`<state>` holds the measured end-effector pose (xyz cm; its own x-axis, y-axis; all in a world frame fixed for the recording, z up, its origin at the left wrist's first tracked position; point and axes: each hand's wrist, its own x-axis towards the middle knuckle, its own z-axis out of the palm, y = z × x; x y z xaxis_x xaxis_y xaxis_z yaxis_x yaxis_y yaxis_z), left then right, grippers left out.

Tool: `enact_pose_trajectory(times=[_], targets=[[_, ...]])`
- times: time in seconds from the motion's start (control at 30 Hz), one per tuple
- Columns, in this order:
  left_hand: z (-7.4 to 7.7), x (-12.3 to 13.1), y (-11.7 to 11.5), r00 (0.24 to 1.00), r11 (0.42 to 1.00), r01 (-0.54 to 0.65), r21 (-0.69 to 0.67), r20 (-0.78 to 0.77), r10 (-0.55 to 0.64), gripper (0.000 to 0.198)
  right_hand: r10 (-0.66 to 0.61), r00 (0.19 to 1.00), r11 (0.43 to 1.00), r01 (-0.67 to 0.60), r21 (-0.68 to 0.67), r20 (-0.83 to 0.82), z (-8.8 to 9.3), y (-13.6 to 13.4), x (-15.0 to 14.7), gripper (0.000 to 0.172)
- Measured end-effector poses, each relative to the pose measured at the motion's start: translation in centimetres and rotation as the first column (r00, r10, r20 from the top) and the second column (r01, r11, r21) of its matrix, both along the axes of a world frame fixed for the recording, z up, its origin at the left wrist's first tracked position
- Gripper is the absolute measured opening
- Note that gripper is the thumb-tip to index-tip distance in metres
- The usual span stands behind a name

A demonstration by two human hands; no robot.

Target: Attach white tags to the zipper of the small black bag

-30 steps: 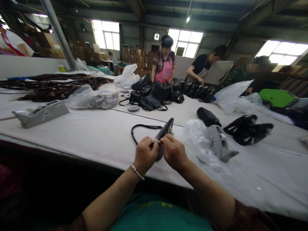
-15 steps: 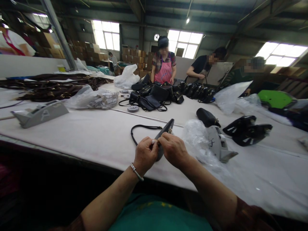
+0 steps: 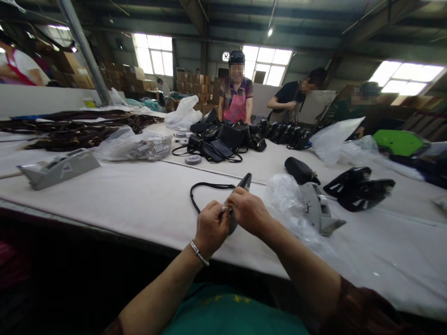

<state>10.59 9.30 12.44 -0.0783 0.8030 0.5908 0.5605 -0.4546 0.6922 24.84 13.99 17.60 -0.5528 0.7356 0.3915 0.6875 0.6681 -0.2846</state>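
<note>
Your small black bag [image 3: 243, 182] stands on its edge on the desk [image 3: 139, 195], just left of the grey tape holder [image 3: 316, 207]. Its thin strap [image 3: 195, 191] loops out on the side away from the tape holder. Your left hand [image 3: 211, 227] and your right hand [image 3: 248, 211] are both closed on the near end of the bag, and they touch each other there. The fingertips pinch something tiny at the bag's edge. It is too small for me to tell what it is.

This looks like fiddly finger work, so go slow. Let the bottom of the bag rest on the desk, so the desk carries it. Grip firmly with your left hand and let only the fingertips of your right hand do the small moves. Pinch close to the edge, so the tiny part does not slip. Pull gently, because a hard tug could tip the bag toward the clear plastic [image 3: 284, 195] that lies against the tape holder. Mind the strap too, so it does not catch on your bracelet [image 3: 199, 252].
</note>
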Motion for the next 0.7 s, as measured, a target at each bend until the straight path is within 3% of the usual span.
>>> enact_pose_trajectory(times=[0.07,0.2,0.47,0.7], targets=[[0.1,-0.2,0.0,1.000,1.000,-0.003,-0.009,-0.001,0.003,0.022,-0.006,0.990,0.999,0.011,0.033,-0.140,-0.8,-0.1,0.1,0.016],[0.2,-0.6,0.0,0.999,0.999,0.034,-0.033,0.038,-0.032,0.020,-0.005,0.896,0.998,0.035,0.058,-0.445,-2.4,-0.6,1.4,0.018],[0.1,-0.2,-0.5,0.999,0.999,0.032,-0.006,-0.043,-0.032,0.016,-0.047,0.836,0.996,-0.003,-0.090,-0.547,-4.4,-3.1,2.1,0.015],[-0.5,0.3,-1.4,0.925,0.985,0.023,0.171,-0.378,0.044,0.025,-0.162,0.783,0.930,-0.082,-0.359,-0.601,-4.8,-3.5,2.2,0.026]])
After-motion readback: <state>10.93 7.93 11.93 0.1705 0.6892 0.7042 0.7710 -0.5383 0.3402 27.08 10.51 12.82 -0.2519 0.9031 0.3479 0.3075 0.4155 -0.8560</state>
